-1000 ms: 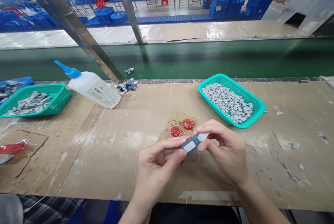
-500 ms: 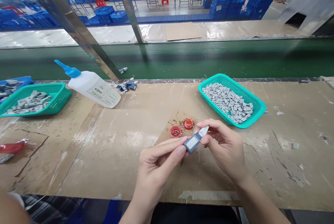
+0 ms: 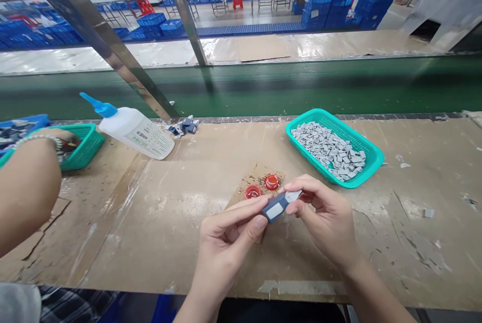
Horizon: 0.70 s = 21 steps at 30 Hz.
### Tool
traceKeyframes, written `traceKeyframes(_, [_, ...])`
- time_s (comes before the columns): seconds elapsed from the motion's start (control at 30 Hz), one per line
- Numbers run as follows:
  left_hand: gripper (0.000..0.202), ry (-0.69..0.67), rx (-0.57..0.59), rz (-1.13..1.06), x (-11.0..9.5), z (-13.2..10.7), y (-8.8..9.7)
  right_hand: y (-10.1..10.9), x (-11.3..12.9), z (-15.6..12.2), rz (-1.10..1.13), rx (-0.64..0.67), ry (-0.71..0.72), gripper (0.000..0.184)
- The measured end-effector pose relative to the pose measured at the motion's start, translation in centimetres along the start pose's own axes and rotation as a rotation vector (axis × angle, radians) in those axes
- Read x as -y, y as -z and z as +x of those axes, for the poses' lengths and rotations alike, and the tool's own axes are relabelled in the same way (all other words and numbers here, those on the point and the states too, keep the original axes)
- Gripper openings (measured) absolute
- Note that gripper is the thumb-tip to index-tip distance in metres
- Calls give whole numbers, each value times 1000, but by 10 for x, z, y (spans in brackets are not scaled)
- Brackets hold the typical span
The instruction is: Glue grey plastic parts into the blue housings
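Between both hands is a small dark blue plastic part (image 3: 274, 209) with a white rectangle on its face and a pale grey pointed tip (image 3: 292, 196). My left hand (image 3: 231, 242) pinches the blue end between thumb and fingers. At the grey tip, my right hand (image 3: 326, 220) has its thumb and forefinger closed on the part. Just behind the part, two small red cups (image 3: 252, 192) with shiny liquid stand on a speckled cardboard piece. A green basket (image 3: 371, 172) of small light grey pieces (image 3: 327, 147) lies beyond my right hand.
A white bottle (image 3: 137, 132) with a blue nozzle leans near a metal post (image 3: 143, 82). Several blue-grey parts (image 3: 186, 125) lie beside it. At left, a co-worker's arm (image 3: 30, 187) reaches into another green basket (image 3: 88, 149). A green belt (image 3: 263, 87) runs behind the table.
A co-worker's arm has come in from the left, over the left basket. The red item there no longer shows. In my hands, the part has turned slightly.
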<state>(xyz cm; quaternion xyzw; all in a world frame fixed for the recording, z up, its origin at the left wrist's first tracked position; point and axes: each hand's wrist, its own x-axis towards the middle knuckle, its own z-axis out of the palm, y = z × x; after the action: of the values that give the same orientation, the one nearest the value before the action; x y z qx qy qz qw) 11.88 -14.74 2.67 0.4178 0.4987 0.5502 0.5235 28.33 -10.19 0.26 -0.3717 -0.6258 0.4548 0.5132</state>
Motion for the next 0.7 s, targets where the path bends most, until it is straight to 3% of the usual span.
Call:
traceKeyframes(0.33, [24, 51, -2, -8, -2, 11, -4, 2, 4, 2, -49, -17, 5, 24])
traceKeyframes(0.5, [21, 214, 113, -69, -12, 31, 1, 2, 6, 1, 12, -178, -87, 39])
traceKeyframes(0.7, [22, 294, 147, -140, -20, 49, 1, 11, 9, 3, -39, -346, -144, 25])
